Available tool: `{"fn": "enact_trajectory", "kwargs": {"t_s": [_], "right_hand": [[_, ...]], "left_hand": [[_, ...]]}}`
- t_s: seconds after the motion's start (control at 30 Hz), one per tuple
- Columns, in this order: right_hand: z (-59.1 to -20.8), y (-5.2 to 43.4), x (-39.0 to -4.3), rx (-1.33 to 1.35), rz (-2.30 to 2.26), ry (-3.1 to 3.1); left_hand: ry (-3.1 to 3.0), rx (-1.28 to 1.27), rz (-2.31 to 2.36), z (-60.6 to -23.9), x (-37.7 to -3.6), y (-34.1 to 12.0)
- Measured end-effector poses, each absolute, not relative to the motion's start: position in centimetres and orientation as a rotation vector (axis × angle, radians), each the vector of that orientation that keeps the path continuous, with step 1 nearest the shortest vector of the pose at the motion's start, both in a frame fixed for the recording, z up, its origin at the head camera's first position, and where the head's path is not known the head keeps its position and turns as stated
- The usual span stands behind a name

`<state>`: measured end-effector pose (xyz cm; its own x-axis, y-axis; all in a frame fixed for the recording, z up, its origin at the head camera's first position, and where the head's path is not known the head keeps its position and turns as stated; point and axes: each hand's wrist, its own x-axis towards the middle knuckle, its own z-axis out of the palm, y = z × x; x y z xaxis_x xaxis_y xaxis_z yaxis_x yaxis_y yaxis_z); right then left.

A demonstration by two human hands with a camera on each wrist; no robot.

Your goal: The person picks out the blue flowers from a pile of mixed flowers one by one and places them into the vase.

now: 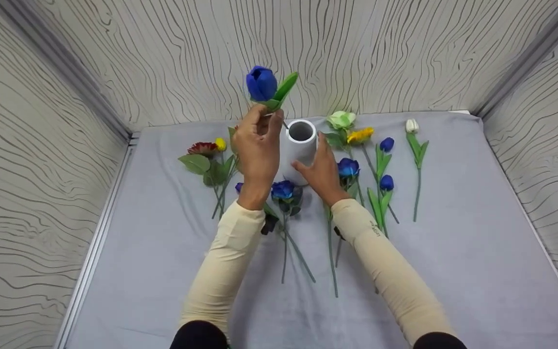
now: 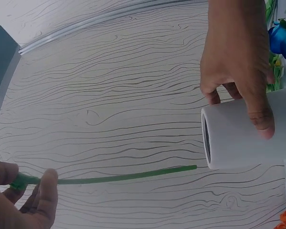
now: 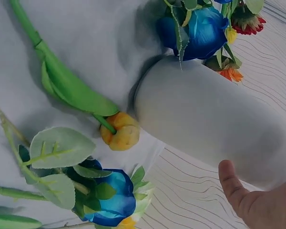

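The left hand (image 1: 257, 145) is pinching the stem of a blue tulip (image 1: 261, 83), fingers curled round it just below the bloom, and holding the flower upright above and just left of the white vase (image 1: 301, 145). The left wrist view is showing what the head view is hiding: the bare green stem (image 2: 126, 177) is running out from the fingertips (image 2: 46, 191), and its cut end is sitting just short of the vase's open mouth (image 2: 206, 138), not yet inside. The bloom itself is out of that picture.

The right hand (image 1: 321, 170) is steadying the vase from its right side, fingers laid fairly straight against the white wall. In the left wrist view this hand (image 2: 242, 62) is draping over the vase with a thumb pressing on its side. The right wrist view is catching only a thumb tip (image 3: 233, 183) just beside the vase body (image 3: 205, 114), so the contact is hard to judge there.

The vase is standing on a grey cloth (image 1: 453, 252). In front of the vase, blue roses (image 1: 283, 190) are lying near the wrists. To its right are a pale green flower (image 1: 341, 119), a yellow flower (image 1: 360, 135), two more blue tulips (image 1: 386, 144) and, farthest out, a white tulip (image 1: 411, 126). To its left a red flower (image 1: 202, 148) is lying with broad leaves. Only the right wrist view is showing a yellow bud (image 3: 120, 130) lying against the vase's base.
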<state>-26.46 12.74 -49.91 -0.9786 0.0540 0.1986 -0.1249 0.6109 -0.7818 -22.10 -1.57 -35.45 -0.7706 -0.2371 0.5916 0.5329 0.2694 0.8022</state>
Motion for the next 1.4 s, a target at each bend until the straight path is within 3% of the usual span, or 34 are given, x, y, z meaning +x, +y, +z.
{"fn": "enact_trajectory", "kwargs": {"t_s": [0.6, 1.4], "right_hand": [[-50.2, 12.4, -28.4, 0.124, 1.366, -2.513], [-50.7, 12.2, -28.4, 0.136, 1.38, -2.511]], "left_hand": [[-1.911, -0.304, -1.684, -36.5, -23.1, -0.5], [-2.064, -0.253, -1.677, -39.7, -25.3, 0.1]]}}
